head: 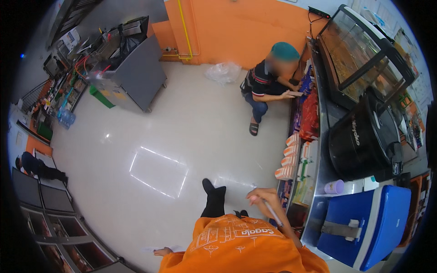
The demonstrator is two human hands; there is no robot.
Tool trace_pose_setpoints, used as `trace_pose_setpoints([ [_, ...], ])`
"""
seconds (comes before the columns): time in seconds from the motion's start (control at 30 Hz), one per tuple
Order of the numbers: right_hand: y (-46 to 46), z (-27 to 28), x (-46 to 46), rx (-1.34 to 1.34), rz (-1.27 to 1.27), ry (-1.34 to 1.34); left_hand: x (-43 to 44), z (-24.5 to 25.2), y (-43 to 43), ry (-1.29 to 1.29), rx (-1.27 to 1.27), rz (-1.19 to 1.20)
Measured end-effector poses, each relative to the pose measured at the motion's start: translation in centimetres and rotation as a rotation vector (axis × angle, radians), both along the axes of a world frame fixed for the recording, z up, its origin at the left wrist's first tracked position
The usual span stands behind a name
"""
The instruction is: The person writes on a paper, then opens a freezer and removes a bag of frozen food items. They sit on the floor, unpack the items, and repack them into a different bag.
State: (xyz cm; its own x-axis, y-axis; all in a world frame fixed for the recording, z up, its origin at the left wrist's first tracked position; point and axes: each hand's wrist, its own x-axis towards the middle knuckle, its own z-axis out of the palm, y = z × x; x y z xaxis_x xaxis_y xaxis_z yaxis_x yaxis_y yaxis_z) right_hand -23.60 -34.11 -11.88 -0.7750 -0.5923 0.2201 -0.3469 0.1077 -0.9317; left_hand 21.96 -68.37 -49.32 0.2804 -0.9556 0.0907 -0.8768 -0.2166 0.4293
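My right hand (268,198) is raised in front of my orange shirt and grips a slim silver-white pen (272,212). Low by my left side, my left hand (163,252) holds a pale sheet of paper (175,248), which blends into the floor and shows only in part. To my right runs a steel counter (315,208). A blue cooler box (355,227) with a grey latch lies on it, near a purple cup (334,187) and a large black rice cooker (365,136).
A person in a teal cap (261,82) crouches at the lower shelf, holding a phone. Stacked paper food boxes (289,157) and red packs (310,116) fill that shelf. A grey wheeled cabinet (136,75) stands ahead left; another person (41,169) bends at far left.
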Motion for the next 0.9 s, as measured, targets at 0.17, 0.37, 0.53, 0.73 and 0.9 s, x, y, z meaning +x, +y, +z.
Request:
trace_pose_setpoints([
  [0.17,-10.5,1.6,-4.3,0.085,0.171,-0.163,-12.7,-1.5,-7.4,0.364,0.271,-0.126],
  [0.37,-20.6,2.1,-9.7,0.023,0.088,-0.074,-40.5,6.0,-20.7,0.64,0.147,-0.718],
  [0.53,-24.9,0.2,-12.5,-0.007,-0.122,-0.126,-56.2,22.9,-20.6,1.098,0.341,-1.18],
  [0.73,-31.5,-1.9,-17.5,-0.249,-0.246,-0.249,-57.9,35.3,-20.0,1.217,0.375,-1.583],
  [0.9,-41.7,-1.1,-22.7,-0.27,0.038,-0.195,-58.0,36.8,-26.8,1.265,0.386,-1.565],
])
